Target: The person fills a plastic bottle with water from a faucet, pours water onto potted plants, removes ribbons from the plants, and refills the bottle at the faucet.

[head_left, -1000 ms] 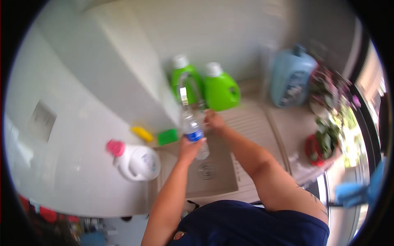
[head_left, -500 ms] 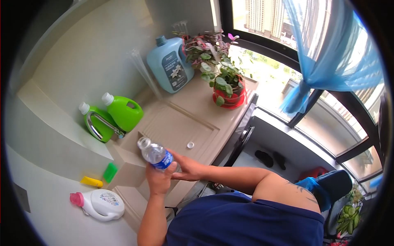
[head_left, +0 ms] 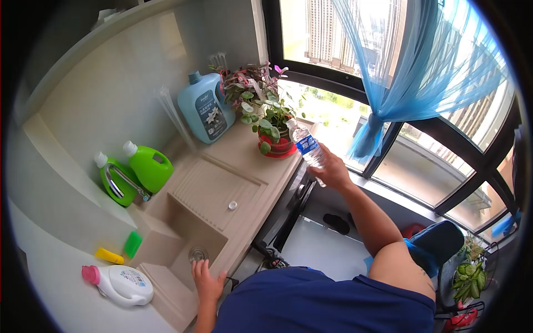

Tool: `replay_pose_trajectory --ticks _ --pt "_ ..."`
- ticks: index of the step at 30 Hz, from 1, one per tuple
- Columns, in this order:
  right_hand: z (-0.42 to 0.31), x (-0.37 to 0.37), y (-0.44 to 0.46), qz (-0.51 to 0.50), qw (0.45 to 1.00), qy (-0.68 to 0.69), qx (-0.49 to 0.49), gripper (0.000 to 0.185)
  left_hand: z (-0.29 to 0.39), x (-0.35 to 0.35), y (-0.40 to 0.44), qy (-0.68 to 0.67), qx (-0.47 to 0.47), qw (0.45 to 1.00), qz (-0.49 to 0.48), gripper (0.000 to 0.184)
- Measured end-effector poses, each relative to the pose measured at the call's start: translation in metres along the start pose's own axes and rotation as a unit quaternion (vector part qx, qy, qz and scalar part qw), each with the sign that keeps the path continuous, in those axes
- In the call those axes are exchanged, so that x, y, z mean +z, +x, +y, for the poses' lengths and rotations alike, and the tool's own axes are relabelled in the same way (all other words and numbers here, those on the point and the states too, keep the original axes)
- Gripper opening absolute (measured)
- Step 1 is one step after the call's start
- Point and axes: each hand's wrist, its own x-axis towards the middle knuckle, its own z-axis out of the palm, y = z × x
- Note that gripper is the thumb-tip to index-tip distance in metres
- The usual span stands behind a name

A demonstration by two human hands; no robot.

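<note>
Currently, a beige sink (head_left: 208, 230) lies beneath the left hand (head_left: 208, 282), which is empty, fingers loosely spread. Beyond the right hand (head_left: 335, 169), a leafy plant (head_left: 271, 114) stands in a red pot (head_left: 280, 144). That right hand grips a clear, blue-labelled plastic water bottle (head_left: 307, 145), tilted, its mouth just beside the plant. Between the hands lies a white bottle cap (head_left: 232, 205), so the bottle is probably uncapped: further tilting or squeezing could spill any contents.

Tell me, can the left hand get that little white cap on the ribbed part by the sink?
Probably yes: the left hand looks empty near the edge of the sink, and nothing seems to stand between it and the white cap on the ribbed drainboard.
</note>
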Motion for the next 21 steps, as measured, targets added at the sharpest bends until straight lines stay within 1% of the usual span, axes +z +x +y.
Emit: replay_pose_trajectory --ticks 1,3,4,5,6,7,8,9,10,13,17,19,20,21 --pt "0.008 -0.007 0.013 -0.020 0.999 -0.037 0.019 0.088 -0.005 0.003 -0.011 0.026 -0.003 0.999 0.021 0.072" --pt "0.018 -0.017 0.040 -0.052 0.991 -0.124 0.024 0.086 -0.011 0.007 -0.030 0.041 -0.010 0.999 0.035 0.071" --pt "0.010 -0.025 0.049 -0.049 0.991 -0.126 0.022 0.086 -0.013 0.009 -0.036 0.058 -0.017 0.997 0.047 0.069" --pt "-0.001 -0.032 0.057 -0.084 0.981 -0.168 0.049 0.082 -0.015 0.012 -0.038 0.056 -0.016 0.997 0.051 0.069" --pt "-0.011 -0.037 0.065 -0.119 0.968 -0.210 0.075 0.079 -0.018 0.014 -0.039 0.045 -0.007 0.996 0.081 0.066" --pt "-0.016 -0.039 0.072 -0.117 0.968 -0.210 0.073 0.079 -0.020 0.015 -0.040 0.034 0.001 0.993 0.111 0.062" --pt "-0.021 -0.041 0.078 -0.130 0.960 -0.238 0.068 0.079 -0.021 0.017 -0.042 0.034 0.001 0.993 0.114 0.062" --pt "-0.026 -0.043 0.084 -0.141 0.952 -0.265 0.062 0.079 -0.022 0.018 -0.042 0.034 0.003 0.991 0.127 0.058" --pt "-0.031 -0.046 0.090 -0.147 0.949 -0.273 0.058 0.075 -0.022 0.019 -0.041 0.035 0.006 0.989 0.141 0.053" --pt "-0.036 -0.050 0.104 -0.166 0.942 -0.287 0.058 0.071 -0.027 0.023 -0.043 0.044 0.018 0.987 0.155 0.047" --pt "-0.032 -0.050 0.119 -0.172 0.937 -0.300 0.053 0.064 -0.025 0.022 -0.042 0.039 0.018 0.987 0.156 0.045" --pt "-0.036 -0.050 0.122 -0.159 0.938 -0.306 0.035 0.059 -0.023 0.022 -0.041 0.039 0.015 0.986 0.163 0.045" --pt "-0.039 -0.052 0.122 -0.166 0.938 -0.302 0.043 0.055 -0.023 0.023 -0.040 0.040 0.017 0.986 0.163 0.045" --pt "-0.038 -0.051 0.124 -0.164 0.938 -0.301 0.045 0.055 -0.024 0.024 -0.040 0.041 0.010 0.986 0.159 0.045"
